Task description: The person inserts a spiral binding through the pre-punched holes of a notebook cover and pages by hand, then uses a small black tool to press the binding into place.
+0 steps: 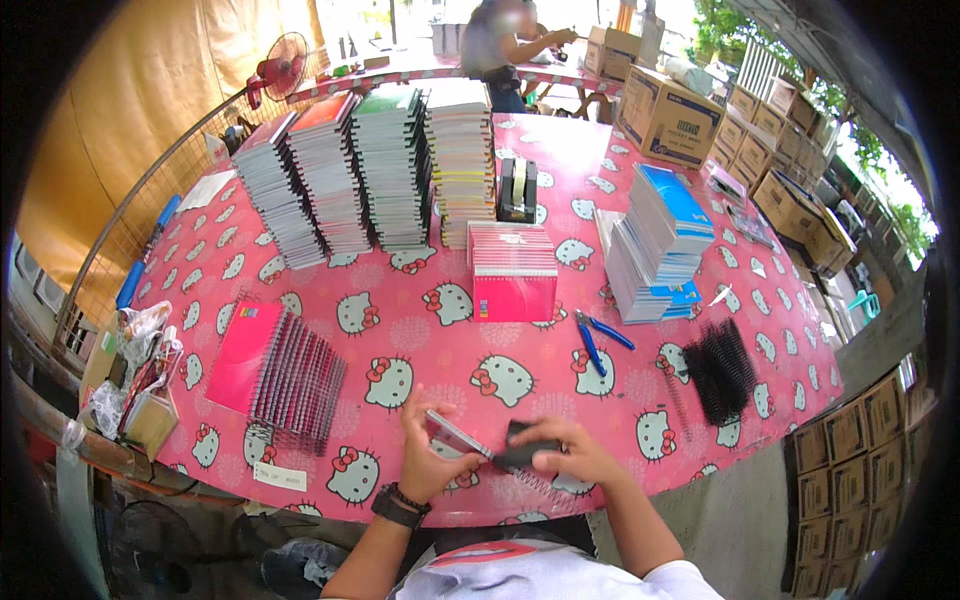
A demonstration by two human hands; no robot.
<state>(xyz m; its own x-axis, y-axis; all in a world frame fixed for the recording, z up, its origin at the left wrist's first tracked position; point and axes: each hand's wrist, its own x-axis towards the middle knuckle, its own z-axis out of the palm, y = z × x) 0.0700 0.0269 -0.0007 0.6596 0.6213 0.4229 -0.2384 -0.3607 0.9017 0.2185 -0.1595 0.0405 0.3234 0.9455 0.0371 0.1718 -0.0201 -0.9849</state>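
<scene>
My left hand [428,452], with a dark band on its wrist, grips a small notebook [458,436] tilted up on its edge. My right hand [572,455] is closed on a dark block-shaped thing [524,447] against the notebook's right edge; its exact kind does not show. From beneath that block a thin spiral coil [545,488] trails to the right. Beyond my hands lie blue-handled pliers [602,340]. A heap of black spiral coils [720,372] is to the right. At the left stands a row of pink coil-bound notebooks [296,380].
A pink notebook stack [514,290] stands mid-table, with a black tape dispenser [517,190] behind it. Tall stacks of bound books [390,170] fill the back left. Blue-covered books [660,240] and a cardboard box [670,118] are at right. Another person [495,50] is at a far table.
</scene>
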